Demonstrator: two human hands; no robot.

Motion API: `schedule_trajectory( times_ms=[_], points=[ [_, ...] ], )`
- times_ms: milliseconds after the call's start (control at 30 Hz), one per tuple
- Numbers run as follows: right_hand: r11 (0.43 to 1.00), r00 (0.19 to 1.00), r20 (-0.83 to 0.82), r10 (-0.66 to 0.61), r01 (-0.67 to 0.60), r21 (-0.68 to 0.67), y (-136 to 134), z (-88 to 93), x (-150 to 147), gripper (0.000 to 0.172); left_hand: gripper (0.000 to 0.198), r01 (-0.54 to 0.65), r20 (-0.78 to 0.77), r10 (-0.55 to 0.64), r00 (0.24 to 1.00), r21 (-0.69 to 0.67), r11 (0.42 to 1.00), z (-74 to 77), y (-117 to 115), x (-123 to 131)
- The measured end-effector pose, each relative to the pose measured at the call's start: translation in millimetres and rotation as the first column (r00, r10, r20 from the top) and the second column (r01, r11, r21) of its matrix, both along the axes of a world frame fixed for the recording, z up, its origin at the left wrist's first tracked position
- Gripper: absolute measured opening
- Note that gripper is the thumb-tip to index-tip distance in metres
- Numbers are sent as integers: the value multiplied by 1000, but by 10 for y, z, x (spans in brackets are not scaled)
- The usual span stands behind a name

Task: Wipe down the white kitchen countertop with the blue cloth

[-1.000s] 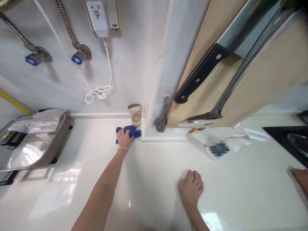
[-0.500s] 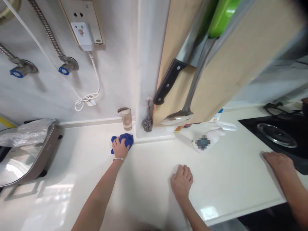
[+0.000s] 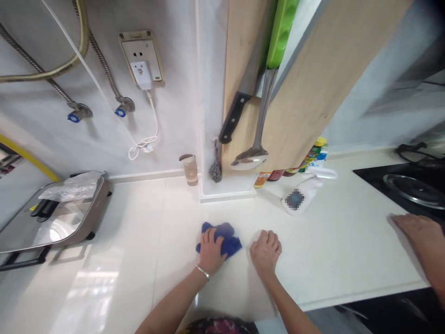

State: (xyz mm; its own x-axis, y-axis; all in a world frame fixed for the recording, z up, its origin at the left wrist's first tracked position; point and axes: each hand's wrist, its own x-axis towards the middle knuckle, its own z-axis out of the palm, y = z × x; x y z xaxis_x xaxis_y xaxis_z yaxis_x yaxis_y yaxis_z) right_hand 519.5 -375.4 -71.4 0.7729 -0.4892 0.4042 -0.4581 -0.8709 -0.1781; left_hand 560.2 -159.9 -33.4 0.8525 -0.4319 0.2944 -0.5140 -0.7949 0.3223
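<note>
**Head view: a hand on a blue cloth**

The left hand (image 3: 210,250) presses a blue cloth (image 3: 229,242) on the white surface (image 3: 139,222), near the front edge. Its fingers are curled over the cloth and bunch it up. The right hand (image 3: 266,250) rests just beside it, fingers curled in, holding nothing. Another person's hand (image 3: 417,232) lies flat far to the right. I think a big swipe could knock over the white spray bottle (image 3: 306,195). The cloth could also slip on the shiny surface.
</note>
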Motion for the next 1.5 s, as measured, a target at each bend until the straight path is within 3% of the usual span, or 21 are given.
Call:
schedule_trajectory(
  times_ms=[133,267,533,733,833,1000,1133,1233,1500],
  points=[
    [999,999,-33,-13,14,30,9,26,5,52,57,161,-25,-161,987,-14,987,-4,-256,39],
    [998,1000,-30,-5,7,70,-6,32,-3,52,56,262,-54,-263,963,-32,965,-14,-484,395],
    [994,996,-76,-45,52,99,34,104,36,55,49,312,-107,-318,942,-64,948,-51,-1120,1011],
    [987,984,-169,-58,82,137,58,192,62,60,47,450,-152,-458,876,-85,889,-80,-1565,1329],
    [987,983,-173,-59,83,135,49,197,55,58,46,479,-157,-491,857,-108,871,-97,-1766,1442],
    [990,984,-166,-58,78,116,29,184,57,57,45,421,-148,-441,885,-149,895,-127,-1962,1443],
    [988,986,-159,-48,70,136,21,184,57,57,46,394,-137,-417,899,-163,904,-135,-1891,1369],
    [991,990,-132,-40,57,124,18,179,48,56,47,372,-120,-392,912,-161,914,-115,-1684,1325],
    [995,1000,-3,-1,2,102,-12,140,12,54,46,216,-104,-230,968,-126,968,-27,-629,1217]
  ],
)
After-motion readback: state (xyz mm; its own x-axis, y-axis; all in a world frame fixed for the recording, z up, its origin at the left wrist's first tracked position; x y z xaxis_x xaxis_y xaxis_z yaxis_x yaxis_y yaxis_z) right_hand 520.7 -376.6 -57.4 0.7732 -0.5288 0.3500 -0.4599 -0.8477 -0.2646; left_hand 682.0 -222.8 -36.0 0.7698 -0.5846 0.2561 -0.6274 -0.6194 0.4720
